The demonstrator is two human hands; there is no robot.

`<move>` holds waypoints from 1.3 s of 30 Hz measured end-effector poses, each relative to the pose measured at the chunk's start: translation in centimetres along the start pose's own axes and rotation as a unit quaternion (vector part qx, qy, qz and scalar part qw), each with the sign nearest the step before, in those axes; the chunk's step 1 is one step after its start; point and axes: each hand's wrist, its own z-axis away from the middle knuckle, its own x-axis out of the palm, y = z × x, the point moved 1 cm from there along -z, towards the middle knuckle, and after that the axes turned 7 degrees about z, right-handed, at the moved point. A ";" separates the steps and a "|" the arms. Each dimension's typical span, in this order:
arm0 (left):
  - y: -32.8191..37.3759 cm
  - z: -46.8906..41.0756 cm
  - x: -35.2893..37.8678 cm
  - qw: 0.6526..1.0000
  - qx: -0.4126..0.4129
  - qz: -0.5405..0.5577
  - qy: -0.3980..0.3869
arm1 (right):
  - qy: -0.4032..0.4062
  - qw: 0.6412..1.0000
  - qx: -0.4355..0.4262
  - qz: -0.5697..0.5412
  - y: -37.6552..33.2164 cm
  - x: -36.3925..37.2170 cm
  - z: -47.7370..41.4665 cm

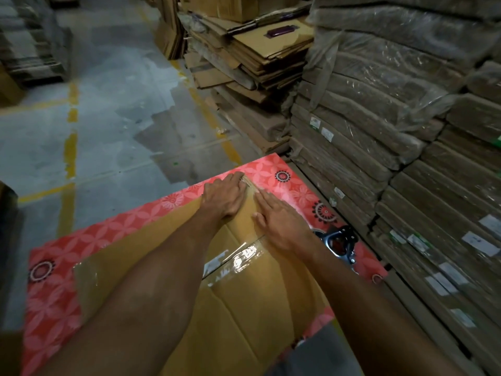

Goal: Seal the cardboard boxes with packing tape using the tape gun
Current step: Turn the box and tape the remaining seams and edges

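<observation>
Brown smooth cardboard box [244, 308] lies on one glossy red floral tablecloth [54, 294], with a shiny clear tape strip [244, 256] across its seam. Left hand [223, 196] and right hand [276, 221] press its far end with flat, straight fingers, gripping nothing. One black metal tape gun [340, 241] rests beside the right wrist.

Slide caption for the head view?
Left hand and right hand press flat on a cardboard box; the tape gun lies on the red floral tablecloth.

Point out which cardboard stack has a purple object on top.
The loose pile of flattened boxes, upper centre; the stacks to its right are plastic-wrapped.
</observation>
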 end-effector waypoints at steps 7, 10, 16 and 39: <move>2.7 2.2 0.1 0.998 -0.019 -0.050 -0.035 | -0.015 0.998 0.035 0.056 0.3 0.3 5.4; 5.1 5.5 0.9 0.995 0.043 -0.059 -0.070 | -0.010 0.998 0.033 0.058 0.2 0.4 5.3; 6.9 8.9 1.7 0.994 0.051 -0.071 -0.070 | -0.032 0.999 0.007 0.042 0.5 0.0 5.7; 12.2 13.1 4.3 0.998 0.027 -0.039 -0.044 | 0.055 0.998 0.028 0.008 3.2 1.5 18.6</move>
